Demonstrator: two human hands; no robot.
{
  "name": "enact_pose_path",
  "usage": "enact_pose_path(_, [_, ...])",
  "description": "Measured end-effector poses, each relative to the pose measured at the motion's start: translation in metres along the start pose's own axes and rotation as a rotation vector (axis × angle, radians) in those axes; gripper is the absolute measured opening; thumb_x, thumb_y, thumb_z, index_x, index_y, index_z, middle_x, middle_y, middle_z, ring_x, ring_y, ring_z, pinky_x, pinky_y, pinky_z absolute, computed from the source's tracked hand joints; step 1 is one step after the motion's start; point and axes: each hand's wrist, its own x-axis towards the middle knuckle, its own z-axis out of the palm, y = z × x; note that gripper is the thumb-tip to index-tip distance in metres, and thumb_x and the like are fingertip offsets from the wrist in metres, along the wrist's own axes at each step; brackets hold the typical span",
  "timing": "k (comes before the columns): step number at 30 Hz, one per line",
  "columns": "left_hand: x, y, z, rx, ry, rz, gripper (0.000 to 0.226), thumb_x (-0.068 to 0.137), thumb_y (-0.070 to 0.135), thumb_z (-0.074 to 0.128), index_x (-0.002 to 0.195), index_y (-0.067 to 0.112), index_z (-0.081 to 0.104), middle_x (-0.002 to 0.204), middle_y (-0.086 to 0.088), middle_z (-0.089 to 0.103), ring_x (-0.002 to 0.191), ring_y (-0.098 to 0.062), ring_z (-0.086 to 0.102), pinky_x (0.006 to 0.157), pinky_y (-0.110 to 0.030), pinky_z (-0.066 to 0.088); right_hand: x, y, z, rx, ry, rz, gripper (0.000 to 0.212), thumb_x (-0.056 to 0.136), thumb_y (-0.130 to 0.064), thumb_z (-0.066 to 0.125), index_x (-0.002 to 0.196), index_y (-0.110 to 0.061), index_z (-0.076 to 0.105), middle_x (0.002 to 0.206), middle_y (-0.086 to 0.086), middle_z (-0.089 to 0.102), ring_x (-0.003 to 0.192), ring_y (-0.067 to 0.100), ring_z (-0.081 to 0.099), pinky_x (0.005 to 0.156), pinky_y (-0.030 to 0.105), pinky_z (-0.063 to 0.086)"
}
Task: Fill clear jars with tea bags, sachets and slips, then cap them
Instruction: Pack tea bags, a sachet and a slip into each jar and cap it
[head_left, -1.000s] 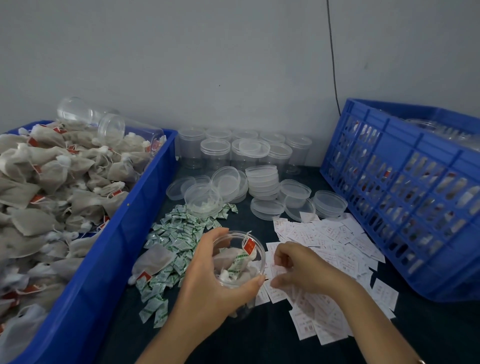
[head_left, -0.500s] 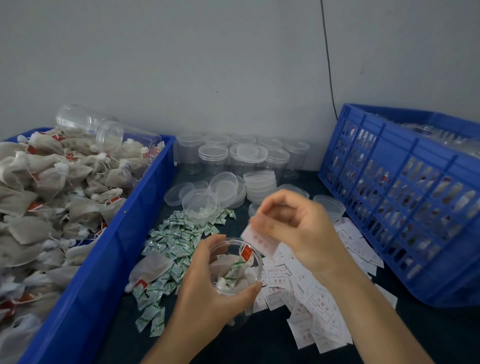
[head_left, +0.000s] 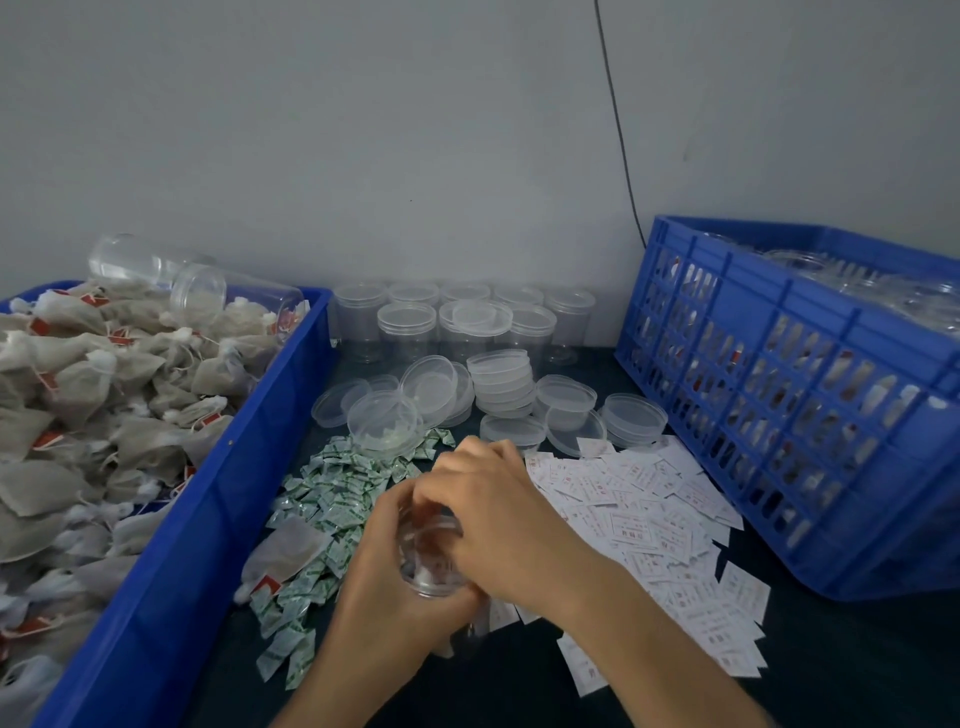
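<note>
Clear plastic, thin-walled and round, the jar (head_left: 431, 566) sits in the left hand (head_left: 384, 587), whose fingers wrap its wall to steady it just above the dark surface (head_left: 857, 649). The right hand (head_left: 498, 514) lies over the mouth with fingers curled down, probably tucking a slip in. Whether it pinches anything I cannot tell, since it hides the opening. Supplies lie close on either side for quick picking: crinkly green-and-white sachets (head_left: 337, 499) on the left with one limp, gauzy tea bag (head_left: 285, 551) among them, and flat printed slips (head_left: 649, 519) on the right. Beyond, shallow round lids (head_left: 501, 382) sit in stacks and empty jars (head_left: 405, 330) stand by the wall. A blue bin (head_left: 208, 519) heaped with tea bags (head_left: 104, 415) flanks the left, a slatted blue crate (head_left: 779, 415) the right.
</note>
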Motion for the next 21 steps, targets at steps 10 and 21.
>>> enact_pose_path(10, [-0.001,0.003,0.001,-0.023,0.013,0.007,0.075,0.06,0.003,0.085,0.12,0.029,0.049,0.107,0.014,0.065,0.104,0.002,0.06,0.08,-0.005,0.045,0.004,-0.004,-0.008,-0.233,-0.151,0.082,0.035,0.086,-0.006,0.063,0.12,-0.012,0.059,0.104,0.001,0.035,0.097,0.017,0.022,0.089,0.034,0.021])
enact_pose_path(21, [-0.023,-0.03,-0.002,-0.081,-0.067,-0.33,0.147,0.006,0.052,0.092,0.134,-0.001,0.04,0.113,-0.004,0.059,0.122,-0.031,0.052,0.082,-0.021,0.042,0.002,0.009,-0.012,0.216,-0.313,0.448,0.082,0.084,-0.038,0.079,0.14,-0.015,0.024,0.135,0.008,0.031,0.111,0.027,0.05,0.083,0.034,0.041])
